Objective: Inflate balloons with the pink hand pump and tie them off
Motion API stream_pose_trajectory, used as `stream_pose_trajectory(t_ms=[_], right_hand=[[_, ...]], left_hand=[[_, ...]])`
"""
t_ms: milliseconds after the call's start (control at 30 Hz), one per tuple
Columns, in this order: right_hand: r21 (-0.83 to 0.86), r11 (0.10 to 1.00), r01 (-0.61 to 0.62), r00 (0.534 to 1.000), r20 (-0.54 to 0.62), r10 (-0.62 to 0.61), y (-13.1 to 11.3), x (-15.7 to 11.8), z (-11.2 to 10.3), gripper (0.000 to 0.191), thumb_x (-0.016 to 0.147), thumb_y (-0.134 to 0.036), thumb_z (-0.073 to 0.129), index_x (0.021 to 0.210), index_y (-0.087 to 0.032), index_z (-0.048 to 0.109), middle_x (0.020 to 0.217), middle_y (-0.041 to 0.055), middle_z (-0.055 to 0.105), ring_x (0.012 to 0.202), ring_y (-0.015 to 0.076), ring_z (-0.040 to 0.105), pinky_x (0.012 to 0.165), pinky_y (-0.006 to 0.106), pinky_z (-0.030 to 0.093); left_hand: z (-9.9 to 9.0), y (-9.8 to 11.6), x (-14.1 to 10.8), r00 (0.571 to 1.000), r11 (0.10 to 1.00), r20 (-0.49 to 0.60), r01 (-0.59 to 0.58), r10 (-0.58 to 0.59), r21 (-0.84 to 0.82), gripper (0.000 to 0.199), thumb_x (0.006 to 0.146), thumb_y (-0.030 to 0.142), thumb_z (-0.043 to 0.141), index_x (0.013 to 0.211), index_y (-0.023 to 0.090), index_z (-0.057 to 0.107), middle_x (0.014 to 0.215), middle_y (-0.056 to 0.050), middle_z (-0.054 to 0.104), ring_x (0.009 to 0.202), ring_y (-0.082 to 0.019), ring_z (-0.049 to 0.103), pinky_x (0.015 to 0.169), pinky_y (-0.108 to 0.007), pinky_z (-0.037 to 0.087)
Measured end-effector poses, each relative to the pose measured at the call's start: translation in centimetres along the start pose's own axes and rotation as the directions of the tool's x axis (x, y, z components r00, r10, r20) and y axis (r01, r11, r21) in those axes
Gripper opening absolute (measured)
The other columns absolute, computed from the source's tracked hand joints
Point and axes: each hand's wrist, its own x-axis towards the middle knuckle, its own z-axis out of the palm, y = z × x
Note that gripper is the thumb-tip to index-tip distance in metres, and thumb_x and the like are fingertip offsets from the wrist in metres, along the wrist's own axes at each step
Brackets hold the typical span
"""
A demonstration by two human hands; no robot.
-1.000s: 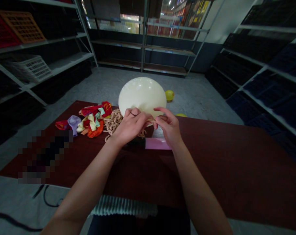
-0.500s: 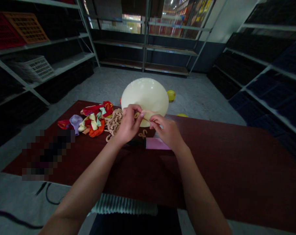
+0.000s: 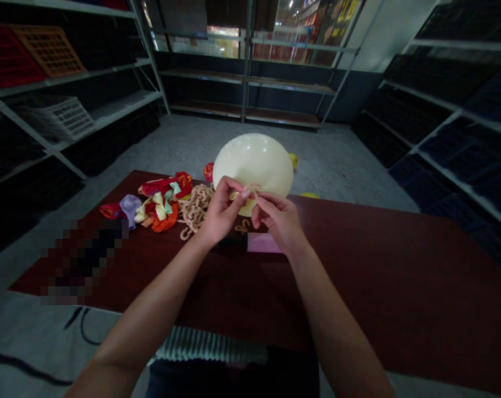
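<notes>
An inflated cream balloon (image 3: 254,163) stands beyond my hands, its neck end toward me. My left hand (image 3: 224,210) is closed in a pinch at the balloon's neck, where a small pale ring of its mouth shows by the thumb. Between finger and thumb my right hand (image 3: 278,218) grips a thin tan rubber band (image 3: 254,189) that runs to the left fingertips. Below the hands a pink tube (image 3: 263,243) with a dark end lies on the table, partly covered by my right hand. A loose tan band (image 3: 242,225) rests just above it.
Left of my hands lie a heap of tan bands (image 3: 194,210) and several uninflated balloons (image 3: 161,207) in mixed colours. The dark red table (image 3: 378,276) stretches right. Small balloons, one red (image 3: 209,171), one yellow (image 3: 294,161), appear beyond the table. Shelves with crates (image 3: 47,50) surround the room.
The balloon has shifted slightly right. My right hand has moved a little left, and the band stretched between my hands is now shorter and bunched at the left fingertips.
</notes>
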Motion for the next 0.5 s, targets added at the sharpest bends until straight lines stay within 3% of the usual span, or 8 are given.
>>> stream_pose_trajectory(t_ms=[133, 300, 367, 500], right_hand=[[-0.125, 0.992, -0.011, 0.996, 0.089, 0.022, 0.0, -0.3, 0.3, 0.038, 0.091, -0.048, 0.072, 0.121, -0.024, 0.075, 0.062, -0.0053, 0.069, 0.051, 0.0128, 0.063, 0.054, 0.029, 0.056], [-0.292, 0.952, 0.087, 0.994, 0.093, -0.062, -0.6, -0.8, 0.4, 0.03, 0.095, -0.037, 0.063, 0.121, -0.024, 0.072, 0.074, -0.0019, 0.076, 0.06, 0.0145, 0.07, 0.059, 0.029, 0.057], [-0.455, 0.875, 0.163, 0.987, 0.069, -0.148, -1.0, -1.2, 0.5, 0.028, 0.096, -0.031, 0.06, 0.121, -0.025, 0.071, 0.081, -0.0005, 0.077, 0.065, 0.0151, 0.072, 0.064, 0.029, 0.058], [-0.753, 0.606, 0.257, 0.945, 0.064, -0.32, -0.8, -1.6, 1.2, 0.028, 0.093, -0.029, 0.067, 0.121, -0.026, 0.068, 0.082, 0.0004, 0.076, 0.068, 0.0173, 0.07, 0.069, 0.03, 0.054]], left_hand=[[-0.4, 0.3, 0.5, 0.998, 0.999, -0.046, 0.042, -0.042, 0.009, 0.032, 0.1, 0.052, 0.072, 0.094, 0.023, 0.058, 0.083, -0.002, 0.061, 0.073, -0.017, 0.058, 0.066, -0.03, 0.051], [-0.2, 0.6, 0.6, 0.998, 1.0, -0.05, 0.025, -0.025, 0.007, 0.033, 0.098, 0.051, 0.076, 0.091, 0.022, 0.061, 0.081, -0.001, 0.061, 0.072, -0.016, 0.058, 0.066, -0.029, 0.051], [0.1, 0.6, 0.6, 0.999, 1.0, -0.045, 0.004, -0.004, -0.013, 0.031, 0.099, 0.049, 0.077, 0.092, 0.022, 0.062, 0.081, 0.0, 0.062, 0.073, -0.016, 0.059, 0.067, -0.028, 0.051], [0.5, 0.6, 0.3, 1.0, 0.999, -0.016, 0.002, -0.002, -0.032, 0.029, 0.1, 0.047, 0.076, 0.094, 0.022, 0.061, 0.081, 0.001, 0.063, 0.071, -0.015, 0.061, 0.066, -0.027, 0.052]])
